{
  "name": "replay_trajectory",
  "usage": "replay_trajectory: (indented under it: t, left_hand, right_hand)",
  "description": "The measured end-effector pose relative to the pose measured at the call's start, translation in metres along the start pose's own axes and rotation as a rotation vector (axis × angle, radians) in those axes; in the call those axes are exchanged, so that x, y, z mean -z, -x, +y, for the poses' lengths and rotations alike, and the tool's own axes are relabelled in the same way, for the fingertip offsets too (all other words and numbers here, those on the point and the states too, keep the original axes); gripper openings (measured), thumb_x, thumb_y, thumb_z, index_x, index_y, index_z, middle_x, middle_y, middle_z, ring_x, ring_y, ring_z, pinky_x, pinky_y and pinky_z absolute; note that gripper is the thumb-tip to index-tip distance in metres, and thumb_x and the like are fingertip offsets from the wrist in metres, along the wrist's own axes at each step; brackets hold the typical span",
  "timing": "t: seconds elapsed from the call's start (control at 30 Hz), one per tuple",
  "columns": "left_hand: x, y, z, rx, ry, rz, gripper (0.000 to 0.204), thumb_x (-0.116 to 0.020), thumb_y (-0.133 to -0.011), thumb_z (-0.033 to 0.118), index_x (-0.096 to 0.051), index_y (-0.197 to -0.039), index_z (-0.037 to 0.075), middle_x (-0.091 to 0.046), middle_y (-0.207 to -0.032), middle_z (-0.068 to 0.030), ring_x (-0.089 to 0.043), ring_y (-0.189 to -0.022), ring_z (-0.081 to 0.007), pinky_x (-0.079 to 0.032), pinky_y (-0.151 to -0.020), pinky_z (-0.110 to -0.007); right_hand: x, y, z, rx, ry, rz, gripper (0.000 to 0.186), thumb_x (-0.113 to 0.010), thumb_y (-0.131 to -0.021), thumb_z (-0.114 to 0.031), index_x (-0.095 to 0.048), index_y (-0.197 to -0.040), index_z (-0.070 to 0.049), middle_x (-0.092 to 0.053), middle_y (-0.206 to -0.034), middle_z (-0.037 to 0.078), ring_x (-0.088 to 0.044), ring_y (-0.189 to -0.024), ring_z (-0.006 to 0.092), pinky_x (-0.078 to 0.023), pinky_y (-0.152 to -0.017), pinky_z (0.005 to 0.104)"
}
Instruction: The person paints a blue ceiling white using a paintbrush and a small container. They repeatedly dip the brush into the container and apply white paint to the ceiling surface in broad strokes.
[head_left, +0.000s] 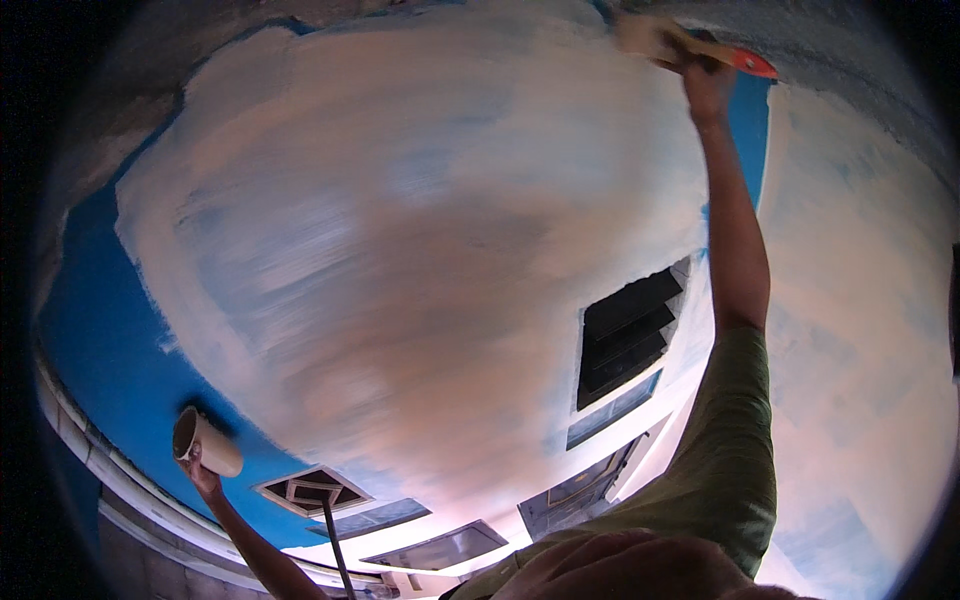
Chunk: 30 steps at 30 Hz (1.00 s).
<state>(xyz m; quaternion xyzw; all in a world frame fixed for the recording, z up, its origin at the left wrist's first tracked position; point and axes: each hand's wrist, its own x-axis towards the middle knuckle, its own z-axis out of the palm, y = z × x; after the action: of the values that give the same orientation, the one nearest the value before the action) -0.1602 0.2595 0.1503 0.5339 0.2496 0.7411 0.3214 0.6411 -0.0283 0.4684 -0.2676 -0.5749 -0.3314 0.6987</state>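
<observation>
High at the upper right, my right hand (706, 75) is closed round a paintbrush (752, 64) with a red-tipped handle. The brush head is smeared by motion; it lies at the upper border of the pale paint, by the rough grey surface. My right arm is stretched far up. At the lower left, my left hand (203, 474) grips a cream cylindrical paint container (219, 448), tilted in view with its dark mouth facing left. What is inside is too dark to make out. A large painted surface (420, 250) spreads between my hands, streaky cream over blue.
Bare blue paint (105, 290) shows along the left. A dark slatted opening (625, 335) sits right of centre. Below are a framed square opening (313, 490), a thin pole (338, 550) and window-like panels (440, 547). Another pale surface (850, 300) meets this one at the right.
</observation>
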Motion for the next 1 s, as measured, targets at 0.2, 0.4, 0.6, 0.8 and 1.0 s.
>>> replay_trajectory:
  t: [0.2, 0.4, 0.6, 0.8, 1.0]
  left_hand:
    - [0.001, -0.004, -0.017, 0.018, 0.038, 0.013, 0.061, -0.067, -0.072, 0.023, -0.035, -0.119, 0.004, -0.043, -0.117, -0.0173, -0.046, -0.104, -0.0304, -0.042, -0.084, -0.046]
    - [0.016, -0.007, -0.010, 0.012, 0.069, 0.035, 0.061, -0.069, -0.070, 0.022, -0.036, -0.119, 0.005, -0.043, -0.116, -0.0159, -0.045, -0.105, -0.0293, -0.041, -0.086, -0.044]
    - [0.013, -0.009, -0.010, 0.029, 0.002, 0.007, 0.060, -0.069, -0.069, 0.021, -0.037, -0.118, 0.004, -0.043, -0.116, -0.0159, -0.045, -0.105, -0.0293, -0.040, -0.087, -0.045]
    - [0.002, -0.005, -0.010, 0.016, -0.022, 0.071, 0.062, -0.069, -0.069, 0.020, -0.036, -0.118, 0.001, -0.044, -0.116, -0.0156, -0.045, -0.106, -0.0274, -0.037, -0.090, -0.042]
    - [-0.005, -0.004, -0.003, -0.013, -0.077, 0.033, 0.064, -0.071, -0.068, 0.017, -0.035, -0.118, -0.002, -0.045, -0.114, -0.0155, -0.044, -0.107, -0.0265, -0.034, -0.093, -0.039]
  right_hand:
    - [0.063, -0.034, 0.053, 0.093, 1.186, 0.238, 0.040, -0.070, -0.067, -0.043, -0.063, -0.087, -0.009, -0.064, -0.080, 0.013, -0.063, -0.072, 0.0286, -0.051, -0.062, 0.0378]
    - [-0.047, 0.006, -0.008, 0.257, 0.719, -0.054, 0.019, -0.066, -0.075, -0.019, -0.063, -0.084, -0.002, -0.062, -0.070, 0.007, -0.062, -0.067, 0.0208, -0.049, -0.057, 0.0332]
    - [-0.062, 0.040, -0.044, 0.043, -0.084, 0.010, 0.011, -0.058, -0.081, -0.005, -0.058, -0.088, 0.004, -0.055, -0.087, 0.006, -0.056, -0.078, 0.0133, -0.055, -0.065, 0.0323]
    - [-0.085, 0.132, -0.075, -0.419, -0.444, 0.254, 0.009, -0.052, -0.084, -0.002, -0.052, -0.092, -0.001, -0.057, -0.091, 0.008, -0.058, -0.086, 0.0185, -0.053, -0.069, 0.0361]
    - [-0.113, 0.256, -0.136, -0.727, -0.612, 0.503, 0.019, -0.056, -0.082, -0.010, -0.049, -0.099, -0.005, -0.051, -0.097, 0.010, -0.052, -0.093, 0.0213, -0.052, -0.069, 0.0394]
